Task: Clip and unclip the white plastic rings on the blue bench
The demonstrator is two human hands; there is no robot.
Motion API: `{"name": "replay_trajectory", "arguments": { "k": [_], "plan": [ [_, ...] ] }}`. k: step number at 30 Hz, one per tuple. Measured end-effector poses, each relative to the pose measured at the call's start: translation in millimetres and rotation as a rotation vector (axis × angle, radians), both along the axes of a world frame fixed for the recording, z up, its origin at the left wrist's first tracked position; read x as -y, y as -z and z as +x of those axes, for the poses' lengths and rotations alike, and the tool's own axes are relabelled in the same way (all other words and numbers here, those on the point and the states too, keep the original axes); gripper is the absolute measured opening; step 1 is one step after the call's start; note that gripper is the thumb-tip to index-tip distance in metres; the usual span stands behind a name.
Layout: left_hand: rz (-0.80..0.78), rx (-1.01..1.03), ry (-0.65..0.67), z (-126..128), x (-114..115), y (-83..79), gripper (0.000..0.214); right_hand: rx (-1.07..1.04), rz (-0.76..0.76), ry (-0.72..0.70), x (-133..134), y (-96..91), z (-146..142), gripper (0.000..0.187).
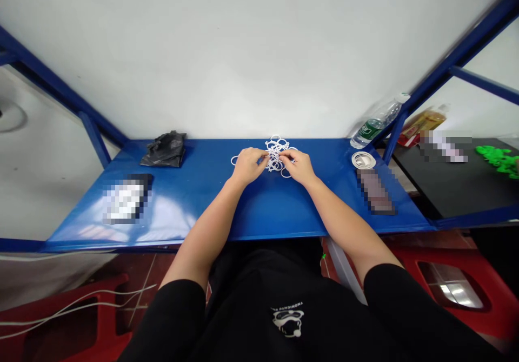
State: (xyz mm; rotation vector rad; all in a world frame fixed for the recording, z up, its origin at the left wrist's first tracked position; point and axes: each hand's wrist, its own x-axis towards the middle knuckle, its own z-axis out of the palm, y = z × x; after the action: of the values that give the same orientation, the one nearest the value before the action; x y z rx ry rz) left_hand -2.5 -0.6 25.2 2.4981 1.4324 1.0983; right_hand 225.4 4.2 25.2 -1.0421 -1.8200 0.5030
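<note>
A tangled heap of thin white loops (277, 146), perhaps cord or elastic, lies near the back middle of the blue tabletop (279, 210). At the heap's left edge, my left hand (250, 166) is closed in a pinch on white loop strands. My right hand (299, 167) pinches the same heap from the right, thumb and forefinger together. The fingertips of both hands are close to each other over the heap. One loop sticks out to the left, behind my left hand. The exact strands in each pinch are too small to make out.
On the left are a crumpled black plastic bag (165, 150) and a blurred-out dark-edged object (128, 198). On the right stand a leaning water bottle (375, 124), a coiled white cable (364, 160) and another blurred dark object (376, 191). Blue frame bars edge both sides.
</note>
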Motion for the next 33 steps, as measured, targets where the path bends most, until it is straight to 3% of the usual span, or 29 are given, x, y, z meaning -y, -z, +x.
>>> {"name": "replay_trajectory", "arguments": {
  "k": [6,10,14,19,23,28,31,33],
  "plan": [
    [-0.096,0.019,-0.410,-50.5,-15.7,-3.4,0.033,-0.012,-0.044,0.144,-16.7,8.9,16.6,0.017],
    [-0.327,-0.048,-0.628,-73.6,-20.4,1.8,0.038,0.076,-0.039,0.118,-21.0,15.7,16.4,0.017],
    [-0.433,-0.173,-0.590,-58.8,-17.1,11.1,0.062,0.198,-0.030,0.102,-21.4,14.5,15.3,0.019],
    [-0.462,-0.365,-0.362,-13.6,-3.4,16.6,0.080,0.402,0.062,-0.017,-17.2,11.6,10.0,0.026],
    [-0.453,-0.410,-0.315,1.1,3.7,14.7,0.073,0.594,0.087,-0.048,-8.8,12.5,1.0,0.031],
    [-0.471,-0.394,-0.412,-1.6,5.2,11.4,0.064,0.664,0.050,-0.025,-3.9,11.0,-2.3,0.026],
    [-0.360,-0.338,-0.442,2.3,9.0,7.2,0.063,0.644,0.033,-0.008,-4.7,9.5,-0.8,0.020],
    [-0.241,-0.281,-0.392,7.0,12.2,3.6,0.059,0.621,0.037,-0.002,-4.9,9.3,-0.3,0.016]
  ]
}}
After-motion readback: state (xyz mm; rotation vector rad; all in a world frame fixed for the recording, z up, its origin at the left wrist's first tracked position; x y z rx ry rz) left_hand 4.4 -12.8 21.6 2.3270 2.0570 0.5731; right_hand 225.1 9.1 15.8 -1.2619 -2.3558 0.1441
